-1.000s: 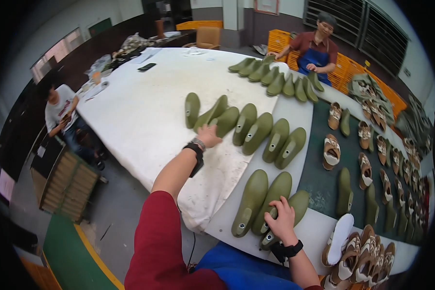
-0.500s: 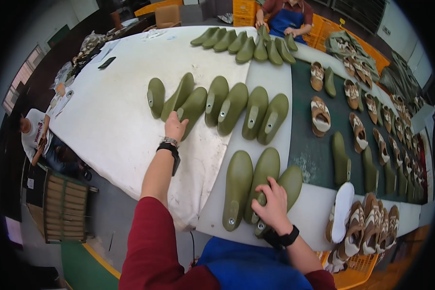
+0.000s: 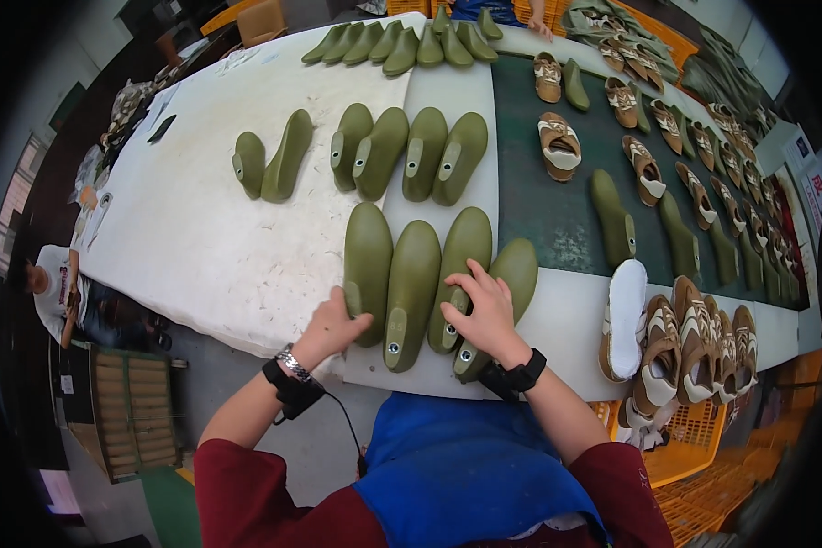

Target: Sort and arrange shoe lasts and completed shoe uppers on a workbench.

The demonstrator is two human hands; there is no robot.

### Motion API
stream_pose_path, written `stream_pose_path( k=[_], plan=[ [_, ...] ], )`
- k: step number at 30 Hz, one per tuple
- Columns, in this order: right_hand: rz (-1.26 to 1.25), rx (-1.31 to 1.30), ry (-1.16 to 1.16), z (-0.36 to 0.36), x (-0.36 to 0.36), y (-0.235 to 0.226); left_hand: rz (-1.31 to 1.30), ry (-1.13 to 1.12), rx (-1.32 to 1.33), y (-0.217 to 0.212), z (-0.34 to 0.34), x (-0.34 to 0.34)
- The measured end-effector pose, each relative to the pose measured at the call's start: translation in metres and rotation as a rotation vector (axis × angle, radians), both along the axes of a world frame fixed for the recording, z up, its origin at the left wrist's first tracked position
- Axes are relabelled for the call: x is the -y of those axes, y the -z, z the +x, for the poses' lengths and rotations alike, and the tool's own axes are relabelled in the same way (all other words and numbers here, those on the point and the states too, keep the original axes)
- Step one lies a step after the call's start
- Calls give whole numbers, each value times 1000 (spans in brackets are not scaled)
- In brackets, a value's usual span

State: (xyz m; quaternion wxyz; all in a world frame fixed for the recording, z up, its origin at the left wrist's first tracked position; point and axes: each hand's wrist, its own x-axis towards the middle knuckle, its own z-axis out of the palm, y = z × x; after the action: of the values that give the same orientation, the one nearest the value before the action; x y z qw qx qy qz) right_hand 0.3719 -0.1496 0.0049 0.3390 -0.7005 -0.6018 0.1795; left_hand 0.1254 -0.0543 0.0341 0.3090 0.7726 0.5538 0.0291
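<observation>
Several olive-green shoe lasts lie on the table near me, toes pointing away. My left hand grips the heel end of the leftmost shoe last, thumb on its near side. Next to it lies another shoe last, untouched. My right hand curls over the heel of a third shoe last, its fingers bent around it. Partly beneath that hand, a further shoe last angles to the right.
Farther off stand more lasts on the white cloth. Brown-and-white shoes and lasts cover the dark green mat at right. Near right, a shoe shows its white sole above an orange crate. Another person is at far left.
My left hand has brought one last from the middle row to the left end of the near row. My right hand stays on the near lasts. The view has shifted.
</observation>
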Motion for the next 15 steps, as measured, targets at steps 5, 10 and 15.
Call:
stream_pose_path(
  k=[5,10,15],
  plan=[
    [-22,-17,12,6,4,-6,-176,259,-32,-1,1,-55],
    [-44,11,-3,7,2,-8,283,7,-35,15,-36,-212],
    [-49,25,-5,6,5,-9,308,-263,-256,69,-74,-327]
  ],
)
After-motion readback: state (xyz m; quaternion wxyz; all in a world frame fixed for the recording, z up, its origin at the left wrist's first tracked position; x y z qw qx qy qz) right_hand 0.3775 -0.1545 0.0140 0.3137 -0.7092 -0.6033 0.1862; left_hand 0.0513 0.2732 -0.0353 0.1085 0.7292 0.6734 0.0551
